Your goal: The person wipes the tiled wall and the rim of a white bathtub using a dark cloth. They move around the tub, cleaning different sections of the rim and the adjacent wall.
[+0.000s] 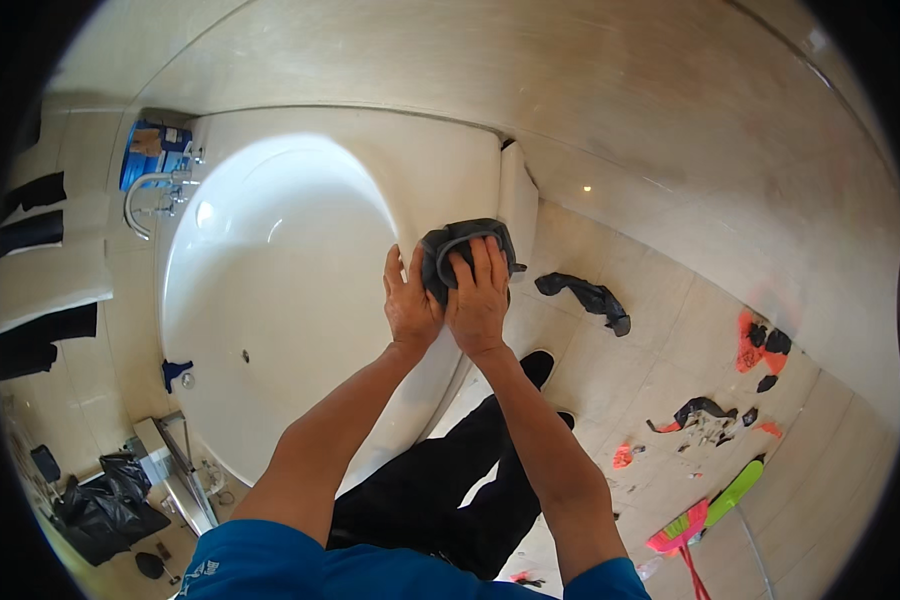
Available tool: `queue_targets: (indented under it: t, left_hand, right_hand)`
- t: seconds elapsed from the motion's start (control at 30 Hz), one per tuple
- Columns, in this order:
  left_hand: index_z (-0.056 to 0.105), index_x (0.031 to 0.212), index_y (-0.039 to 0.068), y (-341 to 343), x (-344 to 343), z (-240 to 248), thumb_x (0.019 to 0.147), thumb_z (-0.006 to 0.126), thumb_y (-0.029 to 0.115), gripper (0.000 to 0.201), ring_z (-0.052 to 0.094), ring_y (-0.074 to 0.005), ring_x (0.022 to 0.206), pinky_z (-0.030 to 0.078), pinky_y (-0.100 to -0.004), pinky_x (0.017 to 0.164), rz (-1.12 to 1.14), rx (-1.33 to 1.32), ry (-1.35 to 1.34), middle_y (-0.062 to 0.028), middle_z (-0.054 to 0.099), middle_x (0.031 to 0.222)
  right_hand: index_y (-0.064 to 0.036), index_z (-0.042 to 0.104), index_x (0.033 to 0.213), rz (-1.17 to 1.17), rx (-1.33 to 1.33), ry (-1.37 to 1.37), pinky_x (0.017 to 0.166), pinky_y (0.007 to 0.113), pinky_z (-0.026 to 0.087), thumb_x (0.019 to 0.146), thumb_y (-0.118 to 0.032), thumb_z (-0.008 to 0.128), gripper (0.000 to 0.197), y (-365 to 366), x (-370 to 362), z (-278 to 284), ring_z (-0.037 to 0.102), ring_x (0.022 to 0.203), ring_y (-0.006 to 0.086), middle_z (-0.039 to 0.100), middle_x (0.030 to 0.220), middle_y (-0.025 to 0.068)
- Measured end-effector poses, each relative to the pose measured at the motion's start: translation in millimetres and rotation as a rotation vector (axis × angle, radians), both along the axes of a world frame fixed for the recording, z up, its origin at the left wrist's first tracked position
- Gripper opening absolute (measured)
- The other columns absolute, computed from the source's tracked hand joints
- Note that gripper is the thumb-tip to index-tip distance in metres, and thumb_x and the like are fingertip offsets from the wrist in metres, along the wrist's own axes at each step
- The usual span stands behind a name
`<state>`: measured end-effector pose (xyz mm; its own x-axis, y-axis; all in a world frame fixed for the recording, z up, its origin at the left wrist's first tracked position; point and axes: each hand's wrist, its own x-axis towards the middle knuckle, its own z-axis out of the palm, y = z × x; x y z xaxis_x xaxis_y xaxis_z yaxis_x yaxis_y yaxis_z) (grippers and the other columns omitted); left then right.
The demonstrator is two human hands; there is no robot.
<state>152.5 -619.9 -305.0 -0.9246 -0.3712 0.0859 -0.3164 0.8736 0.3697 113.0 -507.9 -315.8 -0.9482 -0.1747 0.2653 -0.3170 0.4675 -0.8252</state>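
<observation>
A folded dark grey cloth [432, 268] lies bunched at the right-hand rim of a white bathtub [260, 270]. My right hand [478, 310] is closed on it, the fingers pressing into its folds. My left hand [412, 308] sits right beside it, against the cloth's left edge. Its visible fingers are stretched and slightly apart, over the rim's inner side. The cloth's underside is hidden.
A curved chrome faucet [138, 205] and a blue container [140, 160] stand left of the tub. On the tiled floor at right lie a dark crumpled cloth [588, 298], torn black and orange scraps [705, 410] and a green-and-pink broom [710, 510]. A black bag [110, 510] lies lower left.
</observation>
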Motion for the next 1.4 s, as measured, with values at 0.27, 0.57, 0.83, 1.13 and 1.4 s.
queue_targets:
  t: [0.27,0.57,0.83,1.13,1.4]
  left_hand:
    - [0.041,0.146,0.009,-17,4,-8,0.095,0.051,0.031,0.056,0.047,-0.0454,0.123,0.047,-0.0497,0.096,-0.092,-0.083,0.057,-0.0272,0.031,0.148]
    - [0.04,0.146,0.007,-23,2,-11,0.097,0.047,0.03,0.055,0.047,-0.0473,0.122,0.045,-0.048,0.099,-0.18,-0.164,0.046,-0.0303,0.032,0.146]
    - [0.039,0.147,0.007,-17,-2,-10,0.096,0.047,0.024,0.055,0.042,-0.0471,0.128,0.039,-0.047,0.107,-0.132,-0.081,0.033,-0.0318,0.031,0.146]
    - [0.043,0.146,0.012,-10,-5,-13,0.093,0.052,0.025,0.055,0.045,-0.045,0.125,0.043,-0.0469,0.103,-0.062,-0.004,0.087,-0.0291,0.033,0.147]
    - [0.05,0.142,0.016,-4,-2,-12,0.094,0.057,0.029,0.05,0.047,-0.0447,0.119,0.044,-0.0489,0.098,-0.062,0.151,0.184,-0.0268,0.035,0.146]
  right_hand:
    - [-0.0069,0.066,0.113,-0.066,-0.099,0.033,0.114,0.052,0.028,0.082,-0.017,0.063,0.033,-8,-1,0,0.04,0.136,0.0347,0.051,0.139,0.0147]
    - [-0.0072,0.066,0.113,-0.118,-0.174,0.088,0.114,0.051,0.029,0.081,-0.019,0.064,0.035,-4,-1,-3,0.041,0.135,0.0347,0.051,0.139,0.015]
    - [-0.0075,0.065,0.116,-0.118,-0.155,0.034,0.115,0.05,0.027,0.082,-0.014,0.062,0.035,-7,3,-4,0.038,0.138,0.0349,0.047,0.143,0.0147]
    - [-0.0066,0.064,0.118,-0.166,-0.065,0.06,0.115,0.05,0.029,0.082,-0.012,0.061,0.036,-12,7,-9,0.038,0.138,0.0363,0.046,0.143,0.0159]
    - [-0.0034,0.062,0.121,-0.216,0.041,-0.037,0.11,0.048,0.036,0.085,-0.006,0.061,0.036,-16,51,0,0.041,0.134,0.0417,0.045,0.144,0.0207]
